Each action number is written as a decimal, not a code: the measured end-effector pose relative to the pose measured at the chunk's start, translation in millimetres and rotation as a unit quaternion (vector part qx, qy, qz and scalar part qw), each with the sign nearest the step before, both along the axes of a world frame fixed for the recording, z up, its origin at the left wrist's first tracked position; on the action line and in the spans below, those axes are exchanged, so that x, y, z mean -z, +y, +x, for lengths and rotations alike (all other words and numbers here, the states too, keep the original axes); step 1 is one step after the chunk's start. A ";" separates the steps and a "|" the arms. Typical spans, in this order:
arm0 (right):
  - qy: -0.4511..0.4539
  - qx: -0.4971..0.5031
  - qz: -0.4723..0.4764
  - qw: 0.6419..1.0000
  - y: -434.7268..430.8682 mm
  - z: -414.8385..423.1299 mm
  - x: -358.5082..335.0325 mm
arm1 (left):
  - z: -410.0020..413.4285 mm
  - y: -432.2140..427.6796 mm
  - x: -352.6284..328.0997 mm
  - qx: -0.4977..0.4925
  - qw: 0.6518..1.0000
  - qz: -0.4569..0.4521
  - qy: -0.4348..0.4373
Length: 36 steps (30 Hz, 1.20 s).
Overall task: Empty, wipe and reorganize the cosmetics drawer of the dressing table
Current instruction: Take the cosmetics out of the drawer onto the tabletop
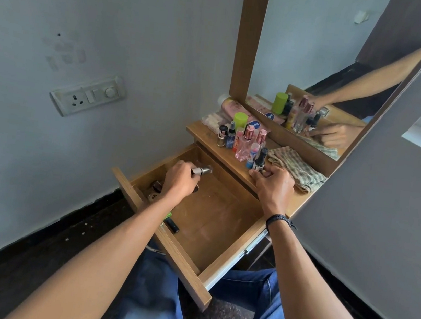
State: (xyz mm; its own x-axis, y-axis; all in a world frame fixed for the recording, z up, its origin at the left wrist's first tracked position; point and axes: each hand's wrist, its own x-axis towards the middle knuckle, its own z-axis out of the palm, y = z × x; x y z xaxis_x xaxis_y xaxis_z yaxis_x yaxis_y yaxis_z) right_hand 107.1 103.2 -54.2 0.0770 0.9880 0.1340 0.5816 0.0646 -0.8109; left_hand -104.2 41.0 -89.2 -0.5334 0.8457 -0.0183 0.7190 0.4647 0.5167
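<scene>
The wooden drawer [222, 222] stands pulled out below the dressing table top [233, 159]. Inside it, my left hand [178, 179] is shut on a small bottle with a silver cap [202, 170], held above the drawer floor. A few small items remain at the drawer's left side: a dark jar [156, 185] and a black tube with a green one [171, 225]. My right hand [273, 185] rests on the table edge, its fingers at the base of a black nail polish bottle [259, 159]. Several bottles [243, 142] stand in a row on the top.
A checked cloth [296, 168] lies on the table top at the right, beside my right hand. A mirror [310, 65] in a wooden frame rises behind. A switchboard [86, 95] is on the left wall. My knees in blue jeans are under the drawer.
</scene>
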 end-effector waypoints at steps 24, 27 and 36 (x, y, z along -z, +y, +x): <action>-0.174 -0.293 0.213 0.916 -97.8 18.6 24.4 | 38.9 -86.5 -45.5 0.130 0.917 -0.037 -0.375; -0.145 -0.258 0.188 0.937 -91.8 24.2 21.6 | 37.5 -85.5 -44.5 0.094 0.894 0.012 -0.438; 0.028 -0.056 0.139 0.988 -42.8 38.1 -0.5 | 33.2 -82.6 -34.9 -0.078 0.811 0.135 -0.564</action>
